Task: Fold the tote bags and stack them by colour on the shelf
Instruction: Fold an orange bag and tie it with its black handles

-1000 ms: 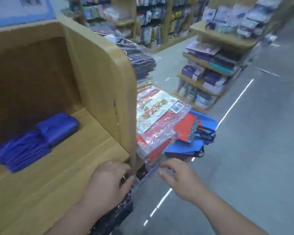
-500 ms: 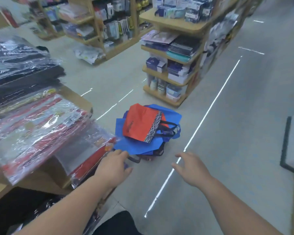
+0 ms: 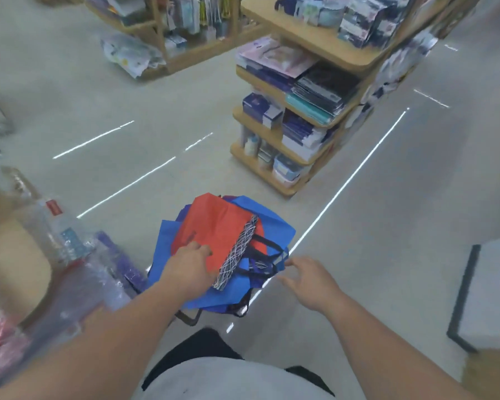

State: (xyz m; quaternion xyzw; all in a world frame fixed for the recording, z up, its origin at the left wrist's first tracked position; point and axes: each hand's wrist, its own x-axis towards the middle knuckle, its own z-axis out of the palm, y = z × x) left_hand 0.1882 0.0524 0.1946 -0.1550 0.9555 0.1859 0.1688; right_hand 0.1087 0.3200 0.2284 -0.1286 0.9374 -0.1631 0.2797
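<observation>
One red tote bag (image 3: 214, 226) lies on top of at least two blue tote bags (image 3: 272, 223) on the floor (image 3: 387, 255); the left hand (image 3: 189, 267) rests on its near corner, pinching or not I cannot tell, and the right hand (image 3: 309, 280) hovers beside them, fingers spread, holding nothing.

I see even, cool overhead light; strip-lamp glare streaks the floor (image 3: 387, 255). Shadows soft. Heavy motion blur near left over wrapped packs (image 3: 70, 249); shelves (image 3: 315, 43) bow at far edges.
</observation>
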